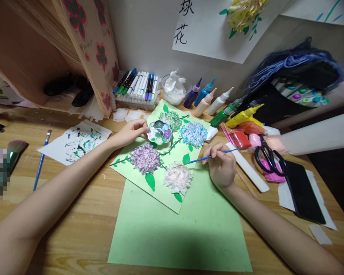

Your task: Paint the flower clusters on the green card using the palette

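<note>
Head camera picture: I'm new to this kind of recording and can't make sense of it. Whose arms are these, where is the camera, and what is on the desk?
There is no machine here. A person wears a camera on the head, looking down at their own two bare hands. The left hand holds a small paint palette by its edge. The right hand holds a thin blue paintbrush, its tip at a white paper flower. The flowers sit on a green card on a wooden desk. Behind it are markers and paint bottles; scissors lie to the right.
</note>
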`<move>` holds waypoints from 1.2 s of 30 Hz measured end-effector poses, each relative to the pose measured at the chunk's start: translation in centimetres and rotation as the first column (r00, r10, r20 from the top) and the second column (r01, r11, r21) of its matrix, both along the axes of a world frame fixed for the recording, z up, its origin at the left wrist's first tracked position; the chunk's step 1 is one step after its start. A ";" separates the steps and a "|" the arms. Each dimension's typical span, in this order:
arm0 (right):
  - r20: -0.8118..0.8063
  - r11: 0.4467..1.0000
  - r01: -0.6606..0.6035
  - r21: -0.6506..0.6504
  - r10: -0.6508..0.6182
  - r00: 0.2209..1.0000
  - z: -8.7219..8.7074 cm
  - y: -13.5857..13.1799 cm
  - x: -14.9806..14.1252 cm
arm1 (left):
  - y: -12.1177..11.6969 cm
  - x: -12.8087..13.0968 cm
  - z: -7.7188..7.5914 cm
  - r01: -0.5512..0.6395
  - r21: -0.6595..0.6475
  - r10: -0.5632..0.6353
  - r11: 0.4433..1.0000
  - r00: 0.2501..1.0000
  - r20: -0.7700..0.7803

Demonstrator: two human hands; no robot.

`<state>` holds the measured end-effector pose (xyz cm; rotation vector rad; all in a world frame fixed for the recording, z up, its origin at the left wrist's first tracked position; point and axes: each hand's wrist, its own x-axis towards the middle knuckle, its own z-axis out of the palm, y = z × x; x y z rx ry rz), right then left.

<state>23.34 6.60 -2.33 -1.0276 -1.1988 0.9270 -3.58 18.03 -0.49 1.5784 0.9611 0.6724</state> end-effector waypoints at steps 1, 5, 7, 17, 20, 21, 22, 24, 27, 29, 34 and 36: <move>-0.002 1.000 -0.017 0.002 0.017 1.000 0.0 0.0 0.0 | 0.0 0.0 0.0 0.002 -0.003 -0.002 1.000 1.000 0.008; -0.126 0.999 -0.039 -0.016 0.037 0.991 -0.1 0.1 0.0 | 0.0 0.0 -0.2 0.003 -0.010 -0.003 1.000 1.000 0.017; -0.176 0.998 -0.038 -0.052 0.029 0.984 0.0 0.2 0.0 | 0.0 -0.1 -0.2 -0.001 -0.010 0.001 1.000 1.000 0.010; -0.166 0.995 -0.049 -0.082 0.035 0.986 0.0 0.3 0.0 | 0.1 -0.1 -0.3 0.002 0.003 -0.002 1.000 1.000 0.001; -0.147 0.994 -0.060 -0.095 0.046 0.988 0.1 0.3 0.0 | 0.1 -0.2 -0.2 0.007 0.008 -0.007 1.000 1.000 -0.008; -0.153 0.994 -0.072 -0.083 0.059 0.987 0.1 0.3 0.0 | 0.1 -0.2 -0.2 0.008 0.010 -0.008 1.000 1.000 -0.013; -0.163 0.995 -0.076 -0.069 0.064 0.985 0.1 0.3 0.0 | 0.1 -0.2 -0.2 0.007 0.011 -0.007 1.000 1.000 -0.017; -0.187 0.996 -0.056 -0.065 0.043 0.981 0.2 0.3 -0.1 | 0.1 -0.2 -0.2 0.004 0.019 -0.004 1.000 1.000 -0.024; -0.196 0.991 -0.035 -0.125 0.010 0.981 0.1 0.3 -0.2 | 0.1 -0.2 -0.2 0.010 0.031 -0.009 0.999 1.000 -0.030; -0.174 0.987 -0.060 -0.149 0.033 0.984 0.0 0.1 -0.2 | 0.2 -0.2 -0.4 0.015 0.028 -0.014 0.999 1.000 -0.024; -0.118 0.995 -0.087 -0.051 0.081 0.990 -0.2 -0.2 -0.1 | 0.2 -0.4 -0.5 0.027 0.023 -0.027 0.999 1.000 0.006; -0.143 0.997 -0.066 -0.041 0.060 0.988 -0.2 -0.1 0.0 | 0.2 -0.4 -0.5 0.023 0.024 -0.024 0.999 1.000 0.001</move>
